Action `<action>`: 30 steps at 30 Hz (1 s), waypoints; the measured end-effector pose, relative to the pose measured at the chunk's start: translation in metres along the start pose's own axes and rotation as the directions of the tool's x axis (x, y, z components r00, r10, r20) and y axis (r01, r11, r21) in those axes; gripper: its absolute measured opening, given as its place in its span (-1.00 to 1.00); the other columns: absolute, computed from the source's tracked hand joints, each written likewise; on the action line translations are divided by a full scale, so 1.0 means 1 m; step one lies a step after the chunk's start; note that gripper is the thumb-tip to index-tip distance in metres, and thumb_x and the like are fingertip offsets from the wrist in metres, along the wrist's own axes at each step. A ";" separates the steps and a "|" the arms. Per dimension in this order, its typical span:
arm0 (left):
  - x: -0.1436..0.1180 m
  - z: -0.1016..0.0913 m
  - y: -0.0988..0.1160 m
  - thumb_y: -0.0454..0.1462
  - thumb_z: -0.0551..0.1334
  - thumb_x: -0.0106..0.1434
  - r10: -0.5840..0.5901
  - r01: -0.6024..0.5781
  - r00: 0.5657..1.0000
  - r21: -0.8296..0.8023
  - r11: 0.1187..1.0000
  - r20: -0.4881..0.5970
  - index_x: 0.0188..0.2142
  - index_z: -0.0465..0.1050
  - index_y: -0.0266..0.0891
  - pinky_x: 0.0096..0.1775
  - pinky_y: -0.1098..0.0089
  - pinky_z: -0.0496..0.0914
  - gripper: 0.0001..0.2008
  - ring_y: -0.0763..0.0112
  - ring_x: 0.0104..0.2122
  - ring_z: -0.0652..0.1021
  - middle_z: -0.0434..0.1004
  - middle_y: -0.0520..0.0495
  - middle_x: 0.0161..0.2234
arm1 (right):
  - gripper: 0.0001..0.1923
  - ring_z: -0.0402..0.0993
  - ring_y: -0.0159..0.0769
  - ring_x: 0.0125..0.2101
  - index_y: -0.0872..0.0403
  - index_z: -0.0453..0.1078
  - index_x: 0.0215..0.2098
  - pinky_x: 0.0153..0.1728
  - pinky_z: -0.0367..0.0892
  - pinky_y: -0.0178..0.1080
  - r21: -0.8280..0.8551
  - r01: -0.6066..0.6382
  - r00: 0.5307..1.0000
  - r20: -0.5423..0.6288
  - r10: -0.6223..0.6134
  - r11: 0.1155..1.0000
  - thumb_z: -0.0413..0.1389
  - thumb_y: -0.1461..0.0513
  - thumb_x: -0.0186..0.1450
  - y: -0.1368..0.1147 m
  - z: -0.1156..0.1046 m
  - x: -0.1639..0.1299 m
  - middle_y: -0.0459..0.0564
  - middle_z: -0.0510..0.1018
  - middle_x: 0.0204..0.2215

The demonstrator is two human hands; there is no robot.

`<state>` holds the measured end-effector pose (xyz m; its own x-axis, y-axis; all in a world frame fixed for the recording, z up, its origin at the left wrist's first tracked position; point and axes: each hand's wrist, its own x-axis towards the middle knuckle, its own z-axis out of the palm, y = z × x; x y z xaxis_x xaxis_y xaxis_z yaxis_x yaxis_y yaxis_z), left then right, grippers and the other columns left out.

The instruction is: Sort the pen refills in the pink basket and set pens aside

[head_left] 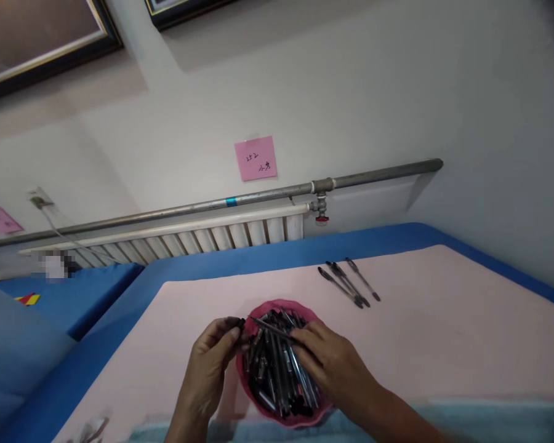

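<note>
A pink bowl (264,306) full of dark pens and pen parts sits on the pale pink table cover (443,332). My left hand (211,360) is at the bowl's left rim, its fingertips pinching a small dark pen cap (236,322). My right hand (329,363) rests over the bowl's right side and holds a thin pen (270,327) that points left toward the cap. The cap and the pen tip are close but apart. Three assembled pens (348,283) lie side by side on the cover beyond the bowl, to the right.
The table has a blue edge (268,257). Behind it run a white radiator (189,240) and a grey pipe (373,175) along the wall, with a pink note (255,158) above. Another blue table (69,295) stands at the left.
</note>
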<state>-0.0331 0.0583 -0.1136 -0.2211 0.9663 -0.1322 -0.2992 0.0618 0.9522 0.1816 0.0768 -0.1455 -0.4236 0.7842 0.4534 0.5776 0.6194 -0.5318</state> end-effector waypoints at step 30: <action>-0.002 -0.011 -0.002 -0.23 0.36 -0.03 -0.007 0.004 1.000 0.101 0.995 0.027 -0.28 0.55 -0.27 -0.35 0.43 0.39 -0.72 0.48 -0.49 0.49 0.51 0.01 -0.48 | -0.84 0.34 -0.29 -0.42 0.08 0.39 -0.26 -0.34 0.20 -0.22 -0.231 0.249 0.968 0.019 -0.251 0.941 -0.04 0.32 0.31 -0.008 0.002 -0.001 -0.03 0.44 -0.45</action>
<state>-0.0423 0.0537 -0.1180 -0.1938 0.9722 -0.1315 -0.2048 0.0910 0.9746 0.1766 0.0712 -0.1432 -0.5680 0.6041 0.5589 0.5994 0.7690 -0.2220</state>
